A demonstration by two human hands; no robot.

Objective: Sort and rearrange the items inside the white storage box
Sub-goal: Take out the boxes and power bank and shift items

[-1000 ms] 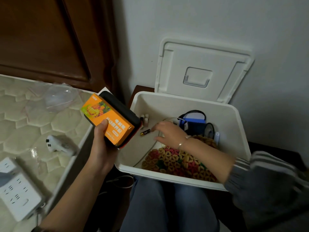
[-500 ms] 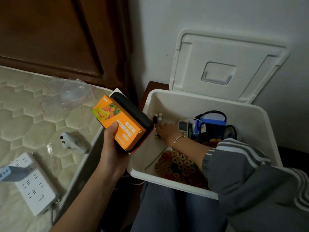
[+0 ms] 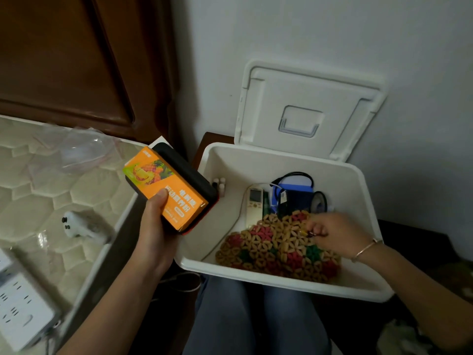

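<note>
The white storage box (image 3: 286, 279) sits open in front of my knees, its lid (image 3: 307, 108) leaning on the wall. My left hand (image 3: 153, 226) holds an orange box (image 3: 166, 193) stacked on a black case (image 3: 186, 172), just left of the box's rim. My right hand (image 3: 335, 233) hovers over a multicoloured woven mat (image 3: 271, 244) inside, fingers pinched on a small dark battery-like item (image 3: 307, 233). Further back lie a white remote control (image 3: 254, 204), a blue device with black cable (image 3: 294, 194) and small white bottles (image 3: 220, 184).
A quilted mattress (image 3: 51, 190) lies to the left, with a clear plastic bag (image 3: 82, 147), a small white gadget (image 3: 82, 226) and a white power strip (image 3: 18, 311) on it. A dark wooden headboard (image 3: 76, 60) stands behind. My legs are below the box.
My right hand has pulled back from the box's far left corner to above the woven mat on the right, with the small item pinched in it. The remote is now uncovered. My left hand barely moved.
</note>
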